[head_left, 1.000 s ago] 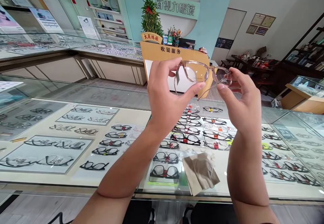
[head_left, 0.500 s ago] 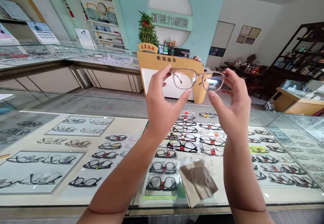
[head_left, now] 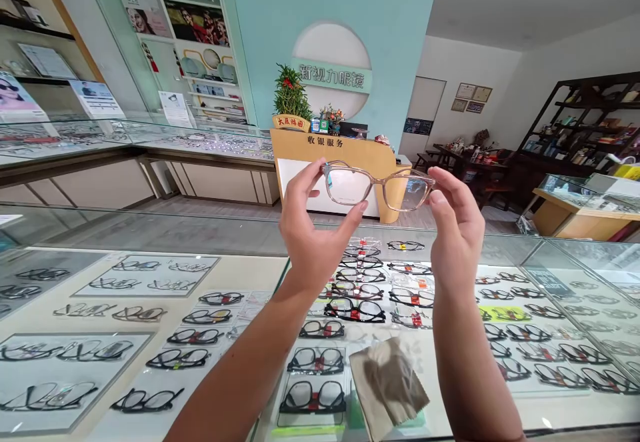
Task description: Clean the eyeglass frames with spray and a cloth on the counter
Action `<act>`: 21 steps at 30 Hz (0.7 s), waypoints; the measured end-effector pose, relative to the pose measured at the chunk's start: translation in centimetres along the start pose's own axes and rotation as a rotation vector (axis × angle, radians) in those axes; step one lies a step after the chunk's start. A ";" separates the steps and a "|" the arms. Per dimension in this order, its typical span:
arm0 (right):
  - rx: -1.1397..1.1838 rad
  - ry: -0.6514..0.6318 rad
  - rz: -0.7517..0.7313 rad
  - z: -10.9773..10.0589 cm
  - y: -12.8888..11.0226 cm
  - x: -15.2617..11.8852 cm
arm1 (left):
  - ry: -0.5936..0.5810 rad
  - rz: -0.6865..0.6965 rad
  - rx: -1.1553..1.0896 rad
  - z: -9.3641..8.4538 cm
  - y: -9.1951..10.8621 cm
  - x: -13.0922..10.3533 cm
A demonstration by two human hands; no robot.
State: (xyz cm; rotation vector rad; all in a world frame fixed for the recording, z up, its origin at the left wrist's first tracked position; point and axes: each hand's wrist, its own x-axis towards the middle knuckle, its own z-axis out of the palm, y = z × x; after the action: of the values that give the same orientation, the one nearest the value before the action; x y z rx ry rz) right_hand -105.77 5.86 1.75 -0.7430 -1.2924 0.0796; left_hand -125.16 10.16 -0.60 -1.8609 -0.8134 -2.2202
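Note:
A pair of clear, pinkish-brown framed glasses (head_left: pixel 379 181) is held up above the glass display case, its lenses side by side. My left hand (head_left: pixel 320 222) grips the left end of the frame, thumb below the left lens and fingers at the upper corner. At the right end, my right hand (head_left: pixel 456 229) pinches the frame's outer corner between thumb and fingers. A brown cloth (head_left: pixel 389 385) lies crumpled on the glass top below, between my forearms.
Rows of glasses fill the display case (head_left: pixel 250 259) beneath my arms. Beyond it stand a wooden service counter (head_left: pixel 345 152) with a leafy plant (head_left: pixel 291 95), another display counter (head_left: pixel 210 182) at the left, and a dark shelf (head_left: pixel 575 122) at the right.
The glasses have turned slightly, their right side now lower, and my right thumb has moved from under the right lens to its outer corner. The camera view has tilted up.

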 end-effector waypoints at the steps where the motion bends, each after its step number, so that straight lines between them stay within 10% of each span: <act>1: -0.002 0.008 0.025 -0.1 0.1 0.0 | 0.000 0.003 0.008 0.0 0.1 0.0; 21: 0.008 -0.041 0.067 -0.4 0.3 0.6 | -0.050 -0.004 0.053 -0.1 0.0 -0.1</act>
State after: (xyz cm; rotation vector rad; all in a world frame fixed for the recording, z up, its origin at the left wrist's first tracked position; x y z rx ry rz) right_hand -105.08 6.17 2.01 -0.7811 -1.3052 0.1545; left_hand -125.27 10.09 -0.74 -1.8998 -0.8759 -2.1407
